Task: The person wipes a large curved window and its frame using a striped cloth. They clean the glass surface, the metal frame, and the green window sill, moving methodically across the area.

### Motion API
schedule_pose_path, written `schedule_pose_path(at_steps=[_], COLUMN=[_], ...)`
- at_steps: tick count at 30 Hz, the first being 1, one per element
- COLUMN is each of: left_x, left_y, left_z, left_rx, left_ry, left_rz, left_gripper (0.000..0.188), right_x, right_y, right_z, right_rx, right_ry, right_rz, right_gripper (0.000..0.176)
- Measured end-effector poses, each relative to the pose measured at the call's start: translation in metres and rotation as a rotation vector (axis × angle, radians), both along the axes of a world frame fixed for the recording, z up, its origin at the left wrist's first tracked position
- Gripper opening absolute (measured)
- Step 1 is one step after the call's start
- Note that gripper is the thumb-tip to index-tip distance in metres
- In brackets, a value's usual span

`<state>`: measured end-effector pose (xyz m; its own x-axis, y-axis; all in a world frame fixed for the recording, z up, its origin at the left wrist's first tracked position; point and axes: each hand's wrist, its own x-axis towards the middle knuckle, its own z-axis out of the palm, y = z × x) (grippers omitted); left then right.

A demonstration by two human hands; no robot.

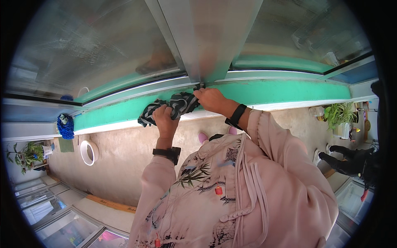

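A crumpled cloth (pixel 183 104) with dark and grey stripes lies bunched on the green window sill (pixel 251 92). My left hand (pixel 166 119) grips its left part, near the front edge of the sill. With the fingertips of my right hand (pixel 212 98), I pinch the cloth's other end by the foot of the metal window post (pixel 211 40). Part of the cloth is hidden under both hands. Glass panes (pixel 102 46) in metal frames rise on either side of the post.
A blue shaggy cleaning mitt or cloth (pixel 65 127) hangs at the sill's left end. On the floor stands a white bucket (pixel 89 152). Potted plants (pixel 339 116) are at the right, others (pixel 28 155) at the far left. A person in dark clothes (pixel 347 158) stands at the right.
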<state>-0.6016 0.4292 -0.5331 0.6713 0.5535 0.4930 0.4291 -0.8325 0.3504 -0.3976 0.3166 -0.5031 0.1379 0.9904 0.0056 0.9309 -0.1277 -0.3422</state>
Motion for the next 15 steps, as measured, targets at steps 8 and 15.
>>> schedule_pose_path(at_steps=[8, 15], left_x=[0.046, 0.103], left_y=[-0.045, -0.077], left_z=[0.027, 0.029], left_rx=[-0.432, -0.273], left_ry=[-0.04, 0.107], left_rz=[-0.266, -0.481], left_gripper=[0.071, 0.055], right_x=[0.018, 0.045], right_y=[-0.081, -0.099], right_z=[0.001, -0.008], right_rx=[0.395, 0.576], right_ry=[0.246, 0.274], right_rz=[-0.261, -0.439], right_gripper=[0.024, 0.024])
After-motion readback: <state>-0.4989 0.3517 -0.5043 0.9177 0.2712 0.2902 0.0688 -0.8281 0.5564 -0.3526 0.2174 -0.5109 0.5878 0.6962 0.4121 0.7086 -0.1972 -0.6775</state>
